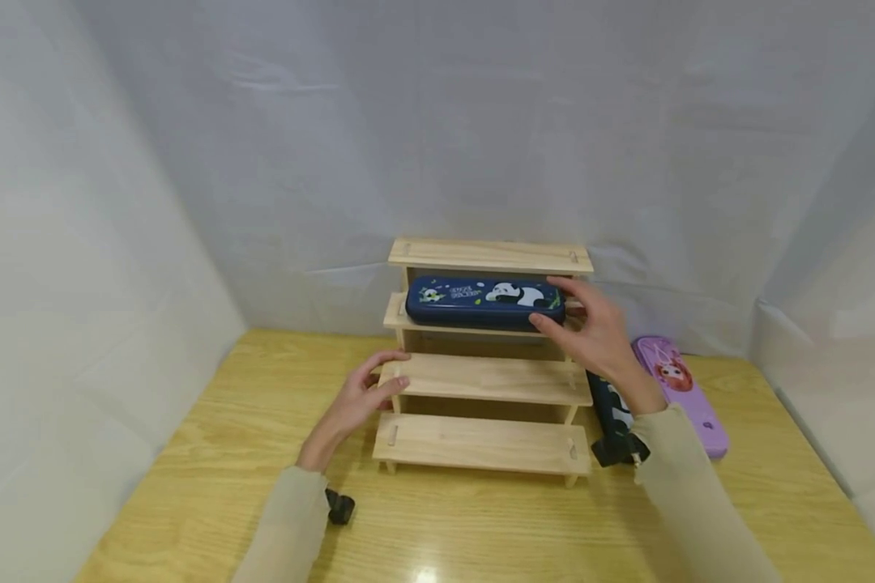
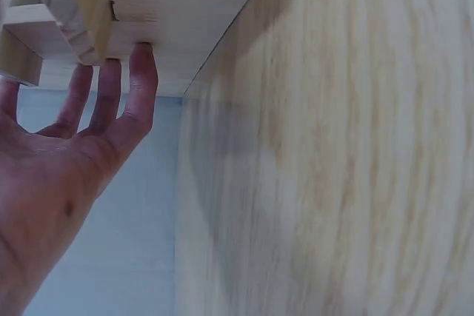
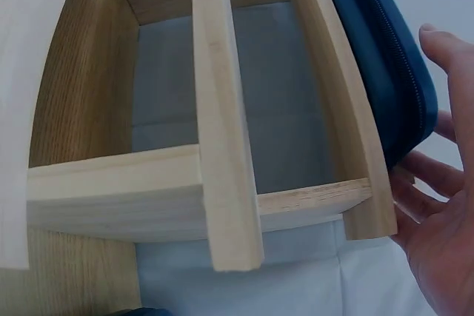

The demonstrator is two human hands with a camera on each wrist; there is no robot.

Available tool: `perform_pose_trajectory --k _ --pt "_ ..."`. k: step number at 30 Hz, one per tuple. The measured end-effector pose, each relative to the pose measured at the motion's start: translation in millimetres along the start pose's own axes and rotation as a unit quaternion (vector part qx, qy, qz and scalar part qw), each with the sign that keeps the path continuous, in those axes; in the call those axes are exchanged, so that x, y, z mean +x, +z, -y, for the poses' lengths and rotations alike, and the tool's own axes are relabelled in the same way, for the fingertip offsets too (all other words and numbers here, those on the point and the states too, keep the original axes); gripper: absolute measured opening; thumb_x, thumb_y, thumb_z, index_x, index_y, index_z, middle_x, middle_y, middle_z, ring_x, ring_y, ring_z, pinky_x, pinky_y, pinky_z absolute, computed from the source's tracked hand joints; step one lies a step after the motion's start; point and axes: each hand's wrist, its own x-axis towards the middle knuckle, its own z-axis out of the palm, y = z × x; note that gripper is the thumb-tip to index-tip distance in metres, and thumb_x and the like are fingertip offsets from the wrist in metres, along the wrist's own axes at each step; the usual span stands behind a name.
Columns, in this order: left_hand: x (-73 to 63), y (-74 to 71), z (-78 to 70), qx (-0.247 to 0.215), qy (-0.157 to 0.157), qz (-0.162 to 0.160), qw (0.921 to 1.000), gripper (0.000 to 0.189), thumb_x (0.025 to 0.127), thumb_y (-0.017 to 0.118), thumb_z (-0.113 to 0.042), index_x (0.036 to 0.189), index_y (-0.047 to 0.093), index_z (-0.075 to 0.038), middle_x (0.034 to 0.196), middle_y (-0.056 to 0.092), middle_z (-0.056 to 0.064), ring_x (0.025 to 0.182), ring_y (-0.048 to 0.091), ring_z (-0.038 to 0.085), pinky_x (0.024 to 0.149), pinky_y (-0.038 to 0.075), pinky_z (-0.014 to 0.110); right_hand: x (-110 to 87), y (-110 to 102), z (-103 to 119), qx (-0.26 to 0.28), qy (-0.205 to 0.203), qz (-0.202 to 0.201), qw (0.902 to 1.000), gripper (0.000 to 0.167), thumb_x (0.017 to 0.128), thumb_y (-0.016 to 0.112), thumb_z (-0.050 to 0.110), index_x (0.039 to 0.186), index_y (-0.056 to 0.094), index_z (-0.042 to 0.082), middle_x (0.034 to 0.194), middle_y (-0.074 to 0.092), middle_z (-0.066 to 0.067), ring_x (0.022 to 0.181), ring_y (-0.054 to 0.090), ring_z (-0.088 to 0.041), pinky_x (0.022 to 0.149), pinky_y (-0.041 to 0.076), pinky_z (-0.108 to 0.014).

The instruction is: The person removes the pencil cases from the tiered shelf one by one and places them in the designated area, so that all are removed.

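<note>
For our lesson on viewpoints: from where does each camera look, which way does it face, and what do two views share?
Head: looks forward and down at the stepped wooden rack on the table; both forearms show.
Left wrist: low beside the rack's left end; left hand touches the wood with straight fingers.
Right wrist: faces the rack's right end from close by; right hand.
Shared: head and right wrist both show the blue pencil case in that hand's grip.

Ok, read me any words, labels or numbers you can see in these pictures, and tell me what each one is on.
Navy pencil case on the wooden shelf, gripped by the right hand: pale lettering beside a panda picture, too blurred to read.
Purple pencil case on the table: a cartoon picture only, no readable words.
Black-and-white case beside the shelf: no readable words.
Both wrist views: no text.
</note>
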Motion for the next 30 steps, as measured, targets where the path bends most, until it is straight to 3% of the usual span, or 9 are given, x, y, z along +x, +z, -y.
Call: perform_pose_trajectory --k 5,10,14,19,25,30 --pt "0.6 -0.5 1.7 -0.001 0.002 -0.004 1.0 0.039 0.102 0.063 -0.028 0.14 0.058 -0.021 0.156 0.043 0.007 0.097 0.057 0.022 0.078 0.058 0.042 1.7 2.2 -1.6 -0.008 0.021 0.013 0.9997 0.062 0.089 0.08 0.028 0.144 0.057 0.012 0.139 0.061 -0.019 0.111 0.067 -0.044 0.088 0.058 -0.06" --pt "0.9 0.2 2.0 -0.006 0.006 -0.004 1.0 0.039 0.102 0.062 -0.027 0.14 0.057 -0.02 0.156 0.042 0.008 0.096 0.056 0.021 0.078 0.059 0.047 5.0 2.4 -1.9 -0.017 0.045 0.034 0.9982 0.062 0.09 0.078 0.036 0.146 0.056 0.017 0.135 0.063 -0.017 0.101 0.071 -0.038 0.071 0.055 -0.043" --pt "1.4 1.2 1.7 -0.015 0.003 -0.004 0.9999 0.039 0.102 0.062 -0.026 0.14 0.057 -0.019 0.155 0.042 0.009 0.094 0.056 0.02 0.077 0.059 0.049 6.0 1.9 -2.3 -0.014 0.068 0.054 0.9961 0.063 0.091 0.076 0.041 0.147 0.054 0.02 0.13 0.066 -0.015 0.096 0.073 -0.033 0.067 0.051 -0.035" --pt "1.6 1.0 2.3 -0.017 0.002 -0.004 0.9998 0.039 0.102 0.062 -0.026 0.14 0.057 -0.018 0.155 0.042 0.01 0.09 0.056 0.019 0.075 0.059 0.045 7.1 2.1 -2.4 0.003 0.093 0.068 0.9933 0.065 0.09 0.077 0.046 0.145 0.054 0.023 0.127 0.067 -0.012 0.095 0.073 -0.03 0.068 0.054 -0.037" --pt "0.5 0.4 1.9 -0.022 0.005 -0.001 0.9997 0.04 0.102 0.061 -0.025 0.141 0.056 -0.017 0.156 0.041 0.012 0.085 0.054 0.019 0.074 0.059 0.043 7.0 0.0 -3.9 0.026 0.108 0.08 0.9906 0.067 0.084 0.084 0.041 0.14 0.055 0.019 0.131 0.063 -0.013 0.105 0.069 -0.031 0.086 0.057 -0.049" --pt "0.7 1.5 2.9 -0.03 0.009 0.003 0.9995 0.041 0.102 0.061 -0.024 0.141 0.055 -0.014 0.156 0.039 0.014 0.079 0.052 0.021 0.071 0.058 0.037 6.1 -5.1 -1.5 0.011 0.104 0.094 0.99 0.073 0.078 0.089 0.04 0.137 0.054 0.016 0.129 0.061 -0.012 0.102 0.063 -0.028 0.086 0.052 -0.044"
